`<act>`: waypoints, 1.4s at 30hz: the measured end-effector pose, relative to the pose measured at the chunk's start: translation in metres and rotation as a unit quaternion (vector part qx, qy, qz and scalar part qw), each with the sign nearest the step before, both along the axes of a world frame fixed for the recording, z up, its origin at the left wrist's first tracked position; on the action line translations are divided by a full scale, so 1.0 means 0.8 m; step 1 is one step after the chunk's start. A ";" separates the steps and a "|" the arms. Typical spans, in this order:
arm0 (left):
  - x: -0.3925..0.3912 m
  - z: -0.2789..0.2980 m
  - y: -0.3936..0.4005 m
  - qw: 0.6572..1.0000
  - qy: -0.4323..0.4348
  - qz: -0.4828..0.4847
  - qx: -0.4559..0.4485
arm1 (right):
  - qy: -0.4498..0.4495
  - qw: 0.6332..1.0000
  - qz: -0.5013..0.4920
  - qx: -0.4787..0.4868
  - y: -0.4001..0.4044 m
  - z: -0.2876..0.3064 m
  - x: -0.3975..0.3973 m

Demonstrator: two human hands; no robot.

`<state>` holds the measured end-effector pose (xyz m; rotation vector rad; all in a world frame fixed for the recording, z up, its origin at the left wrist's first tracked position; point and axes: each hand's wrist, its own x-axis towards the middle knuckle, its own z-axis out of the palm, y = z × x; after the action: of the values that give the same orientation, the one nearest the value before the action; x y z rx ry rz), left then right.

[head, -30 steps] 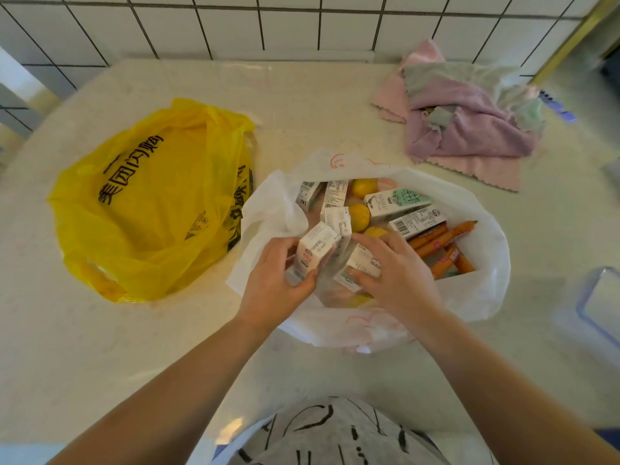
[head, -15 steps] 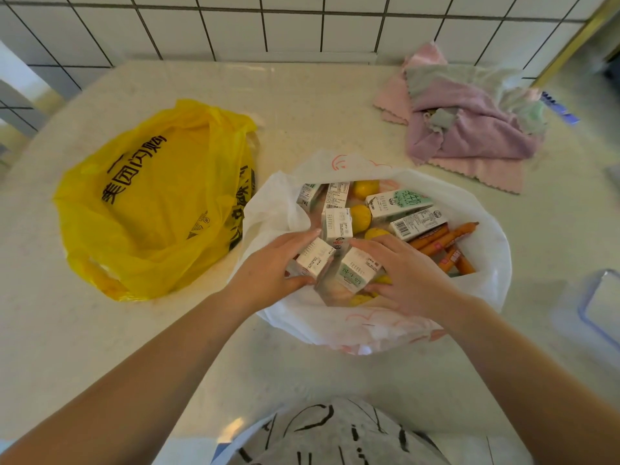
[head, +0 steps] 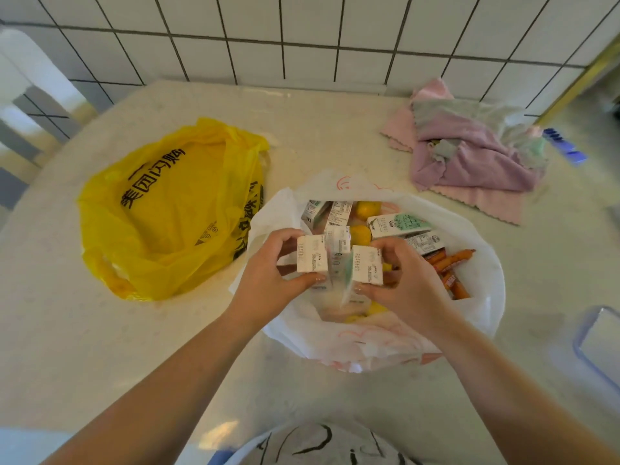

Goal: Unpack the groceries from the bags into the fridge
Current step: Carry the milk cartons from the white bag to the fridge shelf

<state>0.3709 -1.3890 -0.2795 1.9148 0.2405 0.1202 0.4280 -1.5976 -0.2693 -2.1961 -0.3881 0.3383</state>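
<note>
An open white plastic bag (head: pixel 476 297) lies on the counter, holding small white milk cartons (head: pixel 397 224), yellow fruit (head: pixel 360 233) and orange sausages (head: pixel 453 260). Above its middle my left hand (head: pixel 265 283) grips one small carton (head: pixel 312 253), thumb under it and fingers behind. My right hand (head: pixel 406 283) grips another carton (head: pixel 367 265) beside it. A third carton (head: pixel 337 251) stands squeezed between the two. A yellow plastic bag (head: pixel 167 209) with black lettering lies flat to the left.
A heap of pink and grey cloths (head: pixel 469 156) lies at the back right of the pale counter (head: pixel 100 347). A clear plastic container (head: pixel 600 344) sits at the right edge. White tiled wall (head: pixel 302 31) runs behind.
Both hands have lifted their cartons up out of the white bag and brought them together side by side. The view has tilted up slightly.
</note>
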 end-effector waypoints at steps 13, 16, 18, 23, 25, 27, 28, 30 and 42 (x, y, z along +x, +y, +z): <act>-0.157 0.085 0.061 0.959 -0.054 0.277 -0.001 | 0.034 0.952 0.235 0.194 0.132 0.089 -0.039; -0.223 0.088 0.075 0.941 -0.053 0.334 0.003 | 0.042 0.934 0.303 0.185 0.177 0.099 -0.079; -0.269 0.091 0.084 0.926 -0.059 0.372 -0.001 | 0.040 0.921 0.343 0.182 0.207 0.107 -0.112; -0.396 0.110 0.110 0.881 -0.099 0.462 0.006 | -0.001 0.889 0.424 0.173 0.284 0.120 -0.222; -0.456 0.120 0.124 0.866 -0.108 0.488 0.018 | -0.010 0.876 0.451 0.171 0.315 0.121 -0.275; -0.520 0.129 0.141 0.853 -0.111 0.510 0.032 | -0.006 0.863 0.475 0.173 0.345 0.123 -0.333; -0.552 0.132 0.151 0.846 -0.110 0.520 0.037 | -0.002 0.856 0.486 0.177 0.361 0.123 -0.361; -0.615 0.138 0.168 0.834 -0.107 0.539 0.048 | 0.004 0.842 0.506 0.184 0.391 0.124 -0.417; -0.840 0.137 0.282 0.757 -0.120 0.641 0.045 | 0.011 0.777 0.609 0.161 0.556 0.132 -0.633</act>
<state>-0.3014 -1.1633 -0.1702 1.4615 1.3570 1.2942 -0.0781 -1.1526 -0.1638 -1.3143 -1.7084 0.8895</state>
